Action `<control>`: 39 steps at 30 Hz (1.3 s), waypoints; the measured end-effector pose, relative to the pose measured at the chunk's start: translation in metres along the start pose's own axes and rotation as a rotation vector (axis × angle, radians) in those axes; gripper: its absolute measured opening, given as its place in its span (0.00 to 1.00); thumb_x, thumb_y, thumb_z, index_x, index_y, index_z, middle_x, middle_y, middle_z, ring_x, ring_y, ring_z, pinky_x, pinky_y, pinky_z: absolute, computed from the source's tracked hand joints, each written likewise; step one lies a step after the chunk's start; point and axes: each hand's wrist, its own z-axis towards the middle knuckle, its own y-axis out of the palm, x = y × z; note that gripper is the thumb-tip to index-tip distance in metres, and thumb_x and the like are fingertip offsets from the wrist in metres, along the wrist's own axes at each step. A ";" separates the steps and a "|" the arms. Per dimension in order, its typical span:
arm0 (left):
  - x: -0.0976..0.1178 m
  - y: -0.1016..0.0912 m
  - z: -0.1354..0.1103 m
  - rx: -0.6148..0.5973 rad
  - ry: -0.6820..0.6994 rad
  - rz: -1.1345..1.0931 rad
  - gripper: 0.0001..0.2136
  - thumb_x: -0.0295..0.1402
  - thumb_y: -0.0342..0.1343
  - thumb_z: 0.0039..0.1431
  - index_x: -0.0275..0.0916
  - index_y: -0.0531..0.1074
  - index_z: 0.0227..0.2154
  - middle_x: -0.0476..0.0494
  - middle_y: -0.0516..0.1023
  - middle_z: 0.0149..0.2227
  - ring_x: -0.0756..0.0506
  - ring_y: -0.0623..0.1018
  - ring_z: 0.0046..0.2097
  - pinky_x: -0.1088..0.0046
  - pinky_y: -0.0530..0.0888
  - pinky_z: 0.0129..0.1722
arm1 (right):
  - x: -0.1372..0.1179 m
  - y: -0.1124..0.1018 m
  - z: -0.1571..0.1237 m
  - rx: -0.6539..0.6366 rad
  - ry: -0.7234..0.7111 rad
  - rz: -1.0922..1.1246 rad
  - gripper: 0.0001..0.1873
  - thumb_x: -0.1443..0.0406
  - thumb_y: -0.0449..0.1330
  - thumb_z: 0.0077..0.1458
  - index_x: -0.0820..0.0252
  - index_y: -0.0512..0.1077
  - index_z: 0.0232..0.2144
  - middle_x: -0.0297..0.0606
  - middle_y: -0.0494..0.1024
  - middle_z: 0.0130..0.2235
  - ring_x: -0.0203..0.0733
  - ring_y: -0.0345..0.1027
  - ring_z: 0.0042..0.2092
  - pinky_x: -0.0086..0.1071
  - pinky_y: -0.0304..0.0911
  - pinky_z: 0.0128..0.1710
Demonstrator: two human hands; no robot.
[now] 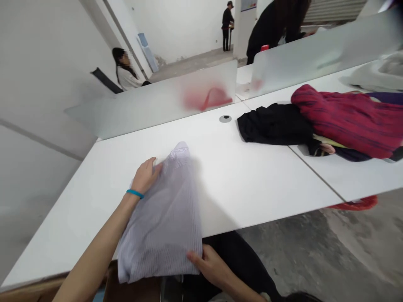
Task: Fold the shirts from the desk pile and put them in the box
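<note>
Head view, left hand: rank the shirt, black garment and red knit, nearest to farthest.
From the left hand:
1. Pale striped shirt: under the hand, touching it.
2. Black garment: off to the right, farther up.
3. Red knit garment: just beyond the black one, farther right.

Soft, finely ribbed lilac cloth garment (160,218) on a smooth matt white tabletop (252,184); frosted translucent divider (151,109) beyond; rough grey concrete floor (317,251) at right.

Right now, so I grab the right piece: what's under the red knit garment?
Black cloth, pale yellow cloth and purple cloth show at the red knit garment's edges; the rest beneath is covered.
</note>
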 end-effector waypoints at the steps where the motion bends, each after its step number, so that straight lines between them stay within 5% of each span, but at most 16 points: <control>1: -0.010 0.002 -0.012 -0.017 -0.018 0.044 0.28 0.48 0.38 0.61 0.31 0.61 0.54 0.27 0.66 0.56 0.35 0.64 0.59 0.52 0.56 0.59 | 0.002 0.004 0.002 0.022 0.060 0.015 0.34 0.44 0.56 0.50 0.69 0.74 0.43 0.48 0.77 0.43 0.51 0.69 0.46 0.40 0.63 0.47; 6: -0.043 0.015 -0.050 -0.027 -0.189 0.055 0.26 0.46 0.36 0.62 0.34 0.61 0.54 0.31 0.63 0.60 0.36 0.60 0.62 0.52 0.55 0.60 | 0.009 0.012 0.001 0.128 0.169 -0.035 0.38 0.42 0.57 0.47 0.73 0.71 0.44 0.51 0.75 0.46 0.52 0.67 0.49 0.41 0.60 0.50; 13: -0.020 0.005 -0.063 -0.050 -0.094 0.099 0.28 0.53 0.40 0.58 0.33 0.66 0.49 0.32 0.70 0.53 0.36 0.66 0.56 0.58 0.63 0.56 | 0.009 0.000 -0.026 0.163 0.268 0.061 0.39 0.42 0.62 0.41 0.69 0.73 0.45 0.48 0.75 0.47 0.54 0.65 0.53 0.41 0.58 0.54; 19: -0.016 -0.036 -0.058 -0.476 -0.260 0.013 0.35 0.60 0.50 0.46 0.36 0.67 0.49 0.37 0.75 0.44 0.37 0.74 0.44 0.64 0.69 0.41 | 0.004 -0.017 -0.042 0.246 0.234 0.198 0.39 0.45 0.66 0.39 0.64 0.73 0.49 0.46 0.75 0.50 0.54 0.60 0.58 0.44 0.52 0.60; 23: -0.012 -0.051 -0.055 -0.710 -0.170 -0.044 0.27 0.57 0.52 0.46 0.39 0.70 0.39 0.42 0.77 0.39 0.40 0.74 0.40 0.68 0.67 0.37 | 0.005 -0.028 -0.045 0.256 0.184 0.228 0.39 0.47 0.65 0.41 0.63 0.70 0.52 0.45 0.70 0.55 0.51 0.57 0.60 0.42 0.48 0.62; 31: 0.017 -0.058 -0.062 -0.674 -0.002 -0.011 0.21 0.46 0.47 0.54 0.37 0.66 0.45 0.38 0.75 0.45 0.41 0.74 0.44 0.69 0.67 0.41 | -0.011 -0.043 -0.055 0.325 0.140 0.363 0.39 0.57 0.66 0.45 0.54 0.62 0.59 0.37 0.64 0.61 0.46 0.56 0.61 0.37 0.58 0.57; 35: 0.024 -0.065 -0.070 -0.611 0.013 -0.134 0.22 0.45 0.47 0.56 0.36 0.63 0.47 0.36 0.73 0.48 0.41 0.73 0.47 0.70 0.67 0.44 | -0.036 -0.047 -0.056 0.340 0.150 0.473 0.43 0.60 0.66 0.43 0.51 0.58 0.62 0.36 0.63 0.61 0.45 0.69 0.48 0.35 0.70 0.42; 39: 0.029 -0.072 -0.080 -0.523 -0.003 -0.256 0.23 0.45 0.48 0.55 0.34 0.63 0.49 0.36 0.72 0.51 0.41 0.72 0.50 0.71 0.66 0.47 | -0.055 -0.050 -0.054 0.354 0.157 0.474 0.45 0.62 0.68 0.38 0.51 0.61 0.60 0.37 0.67 0.58 0.39 0.71 0.37 0.31 0.71 0.33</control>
